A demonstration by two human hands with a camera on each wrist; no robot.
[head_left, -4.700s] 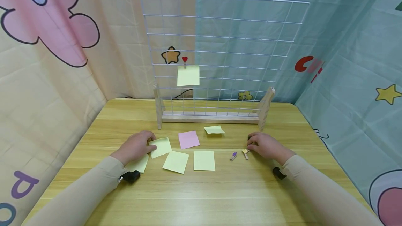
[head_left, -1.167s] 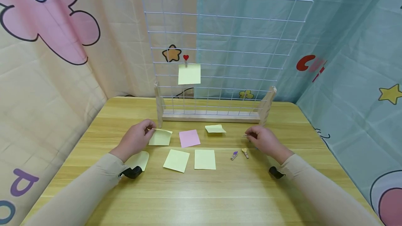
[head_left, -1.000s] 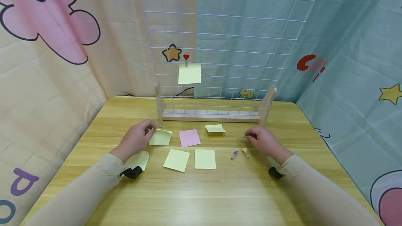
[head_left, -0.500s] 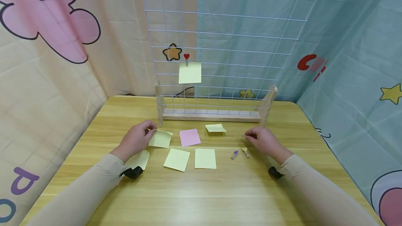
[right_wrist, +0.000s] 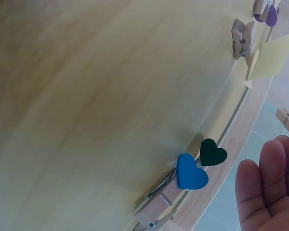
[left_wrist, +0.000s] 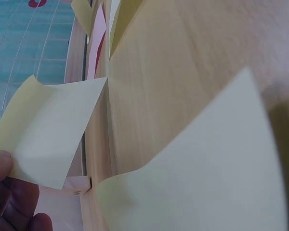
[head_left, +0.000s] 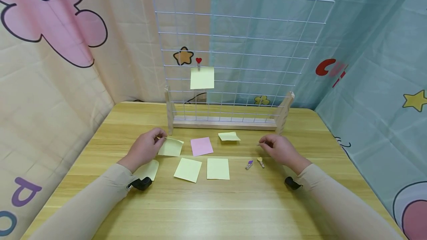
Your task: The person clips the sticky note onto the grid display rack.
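My left hand point(head_left: 146, 148) pinches a pale yellow sticky note point(head_left: 171, 147) by its edge, between thumb and fingers. In the left wrist view that note point(left_wrist: 58, 130) is raised off the table and curves slightly. My right hand point(head_left: 282, 150) pinches a small wooden clothespin point(right_wrist: 284, 116) with a green heart, partly hidden by the fingers. Below this hand lie clothespins with a blue heart point(right_wrist: 191, 172) and a dark green heart point(right_wrist: 213, 152). Left of it are a purple-topped clothespin point(head_left: 249, 165) and a yellow-topped one point(head_left: 260, 162).
A white wire grid point(head_left: 253, 55) stands in a wooden base point(head_left: 223, 125) at the back. A yellow note point(head_left: 202, 78) hangs there from a red-heart clothespin point(head_left: 198, 62). On the table lie a pink note point(head_left: 201, 146) and several yellow notes point(head_left: 218, 169), one point(head_left: 148, 169) beside the left wrist.
My left hand has moved farther back and lifted the yellow note from the table. My right hand has picked up the green-heart clothespin. Over the last second both hands stay nearly still.
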